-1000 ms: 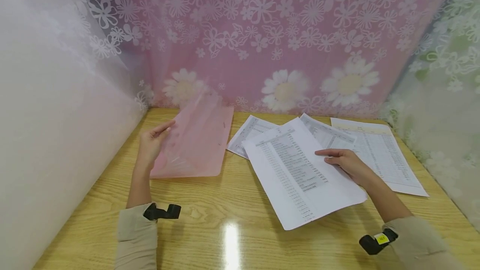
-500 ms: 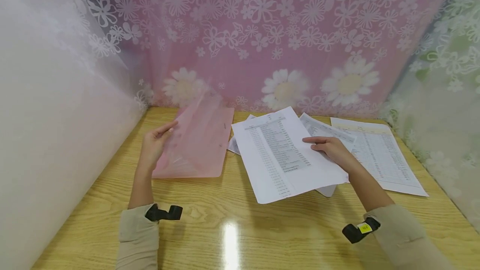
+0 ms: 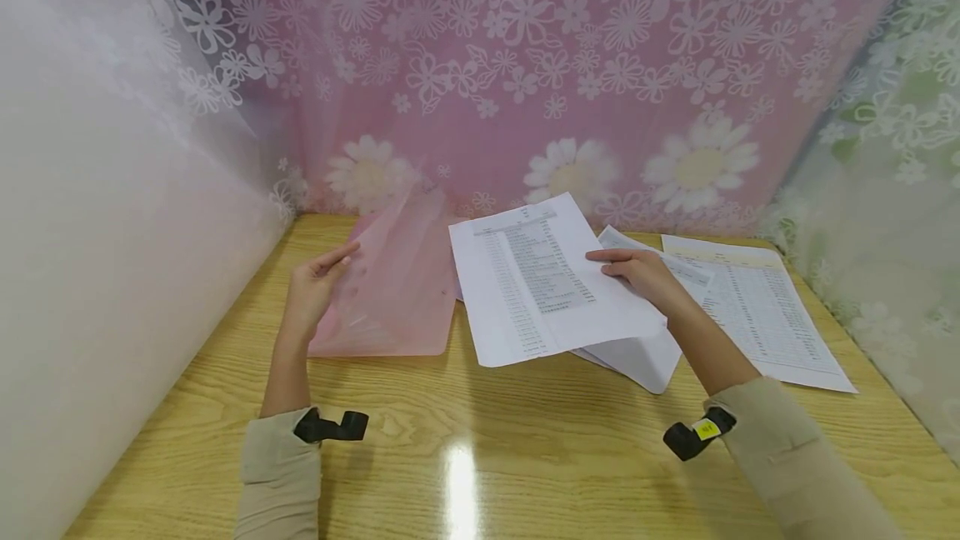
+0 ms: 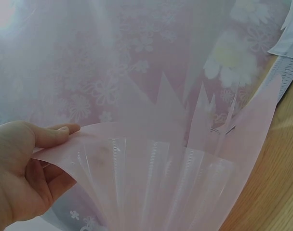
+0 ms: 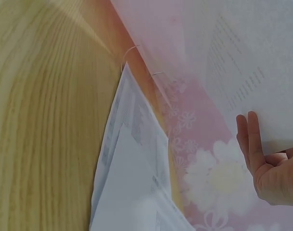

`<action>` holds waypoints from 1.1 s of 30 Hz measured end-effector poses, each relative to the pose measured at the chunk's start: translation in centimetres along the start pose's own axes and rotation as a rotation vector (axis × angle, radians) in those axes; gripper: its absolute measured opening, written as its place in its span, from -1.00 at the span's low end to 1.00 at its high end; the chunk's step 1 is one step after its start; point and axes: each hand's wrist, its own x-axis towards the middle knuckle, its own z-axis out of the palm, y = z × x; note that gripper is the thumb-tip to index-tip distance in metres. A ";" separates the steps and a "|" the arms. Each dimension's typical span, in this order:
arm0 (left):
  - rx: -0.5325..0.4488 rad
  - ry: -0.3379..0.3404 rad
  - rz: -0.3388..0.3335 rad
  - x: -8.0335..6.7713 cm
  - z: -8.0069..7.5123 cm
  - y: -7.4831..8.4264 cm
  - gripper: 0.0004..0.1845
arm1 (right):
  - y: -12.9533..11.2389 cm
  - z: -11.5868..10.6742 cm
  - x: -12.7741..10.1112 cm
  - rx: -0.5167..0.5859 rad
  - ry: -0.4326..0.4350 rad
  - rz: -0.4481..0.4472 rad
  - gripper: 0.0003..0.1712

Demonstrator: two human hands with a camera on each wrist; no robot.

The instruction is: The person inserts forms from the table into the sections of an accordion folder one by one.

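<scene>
A white printed paper sheet (image 3: 540, 282), pinched in the right hand (image 3: 637, 273), hangs above the wooden table (image 3: 465, 440) beside the translucent pink plastic folder (image 3: 393, 282), whose raised cover the left hand (image 3: 315, 290) pinches.

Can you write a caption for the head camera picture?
Left hand holds open a pink folder; right hand lifts a printed sheet.

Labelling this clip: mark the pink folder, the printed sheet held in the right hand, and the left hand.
pink folder (image 3: 397, 298), head view, middle of its translucent cover.
printed sheet (image 3: 536, 282), head view, on its printed column.
left hand (image 3: 311, 298), head view, back of the hand holding the cover's edge.
</scene>
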 end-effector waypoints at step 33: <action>0.034 -0.018 -0.036 1.1 -0.7 -0.7 -0.66 | -4.9 2.2 2.7 0.080 0.043 0.004 -0.52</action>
